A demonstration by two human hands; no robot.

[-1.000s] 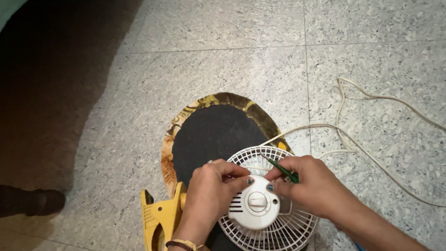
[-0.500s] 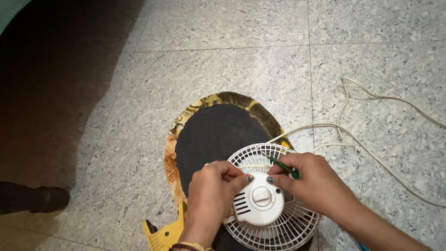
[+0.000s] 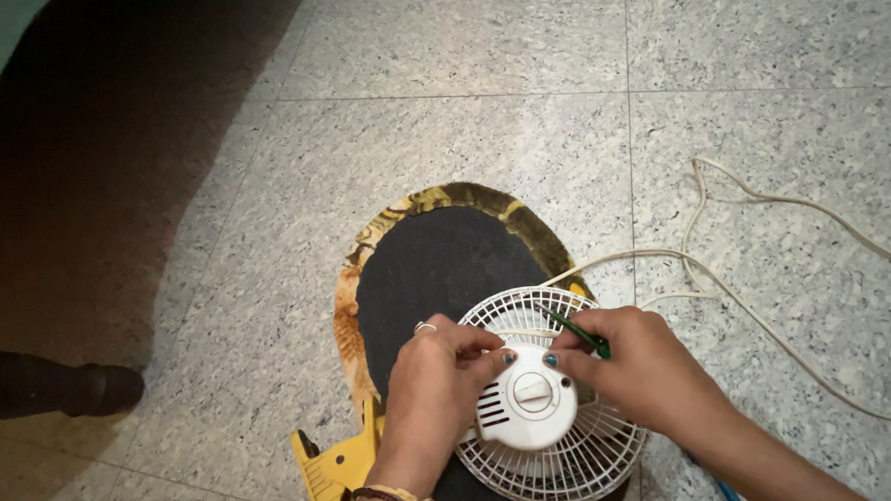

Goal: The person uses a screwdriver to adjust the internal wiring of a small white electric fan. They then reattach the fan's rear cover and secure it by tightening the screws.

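Small white fan (image 3: 543,417) on dark mat (image 3: 436,271), left hand (image 3: 436,376) pinching its grille, right hand (image 3: 636,367) gripping green tool (image 3: 579,333) above hub

The fan (image 3: 543,417) was white, its cord (image 3: 768,297) cream — the mat (image 3: 436,271) black, edged in mottled gold; the floor (image 3: 459,100) speckled grey.

speckled grey stone floor tiles (image 3: 478,69) with thin grout lines, deep shadow across the left side.

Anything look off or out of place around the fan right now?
The white fan lies grille-up on a dark oval mat on the floor, not standing. Its cord trails loose in loops across the tiles. No visible damage or spill.
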